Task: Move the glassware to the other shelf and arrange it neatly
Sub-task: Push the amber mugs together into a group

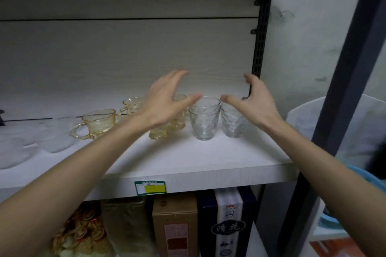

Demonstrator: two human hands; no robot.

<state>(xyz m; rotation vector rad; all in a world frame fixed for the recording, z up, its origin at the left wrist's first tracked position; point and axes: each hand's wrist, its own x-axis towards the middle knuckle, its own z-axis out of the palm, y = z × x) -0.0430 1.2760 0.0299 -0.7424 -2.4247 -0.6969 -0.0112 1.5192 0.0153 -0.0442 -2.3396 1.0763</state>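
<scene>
Left hand and right hand spread, grasping nothing, above clear stacked tumblers on white shelf.

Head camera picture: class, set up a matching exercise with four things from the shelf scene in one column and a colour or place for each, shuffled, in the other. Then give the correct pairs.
Things:
1. Handled cup
2. Stacked tumblers
3. Price label
4. Cardboard box

Descriptions:
A. Brown, on the lower shelf
B. Clear, between the two open hands
C. Amber, left of the left hand
D. Green and yellow, on the shelf's front edge

Pairs: 1-C, 2-B, 3-D, 4-A
</scene>
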